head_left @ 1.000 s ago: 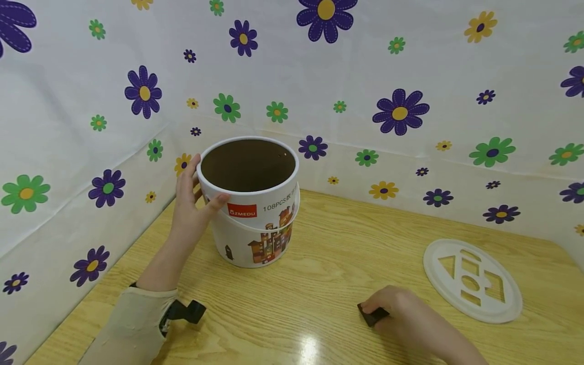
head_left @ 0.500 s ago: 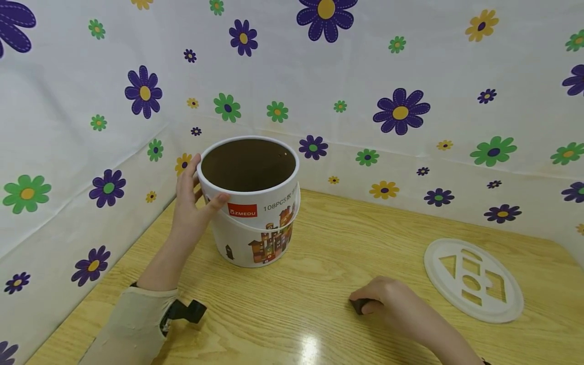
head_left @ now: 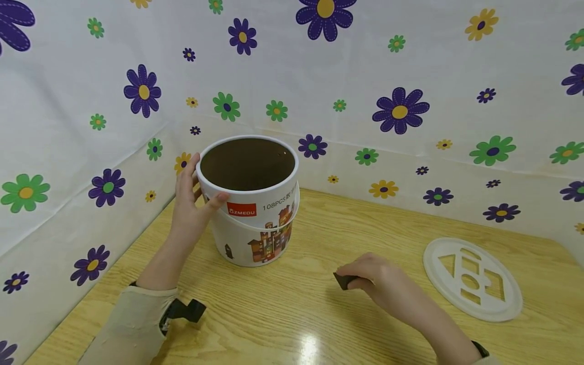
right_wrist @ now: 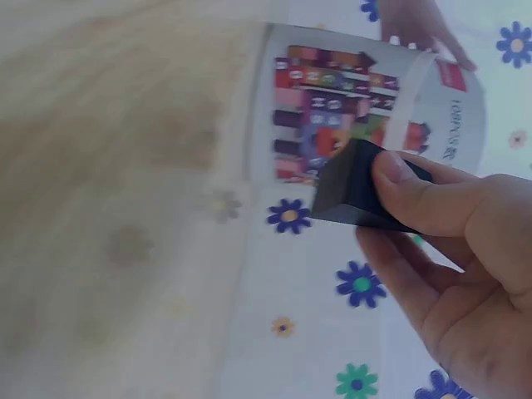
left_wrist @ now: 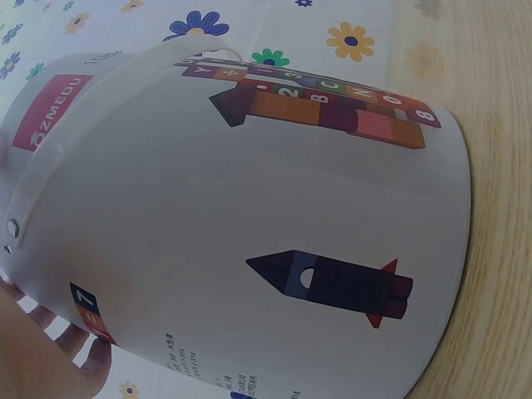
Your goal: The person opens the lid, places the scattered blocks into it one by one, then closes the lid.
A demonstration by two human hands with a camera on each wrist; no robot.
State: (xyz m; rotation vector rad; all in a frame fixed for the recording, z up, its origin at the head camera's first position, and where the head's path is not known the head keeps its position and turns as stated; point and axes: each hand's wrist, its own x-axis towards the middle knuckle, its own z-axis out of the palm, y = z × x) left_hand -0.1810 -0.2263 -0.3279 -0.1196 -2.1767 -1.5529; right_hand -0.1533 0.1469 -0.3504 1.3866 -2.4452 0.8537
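A white bucket point(head_left: 237, 230) stands upright at the back left of the table, its wide mouth uncovered and its inside dark. My left hand point(head_left: 188, 215) holds it at the upper left, thumb on the front below the rim and fingers along the side. The thin white handle point(left_wrist: 116, 91) hangs down across its printed front. My right hand point(head_left: 380, 281) is to the right of the bucket and nearer to me, above the wood. Between thumb and fingers it pinches a dark triangular block point(right_wrist: 362, 187), whose wedge shape shows best in the right wrist view.
A round white lid point(head_left: 495, 306) with cut-out shapes lies flat at the right of the wooden table point(head_left: 274, 314). White cloth point(head_left: 347, 66) with printed flowers rises behind and along the left. A black wrist camera mount point(head_left: 187, 310) sticks out from my left sleeve.
My right hand has moved left and away from me with the dark triangular block, nearer to the bucket. The left hand, the bucket and the lid have stayed in place.
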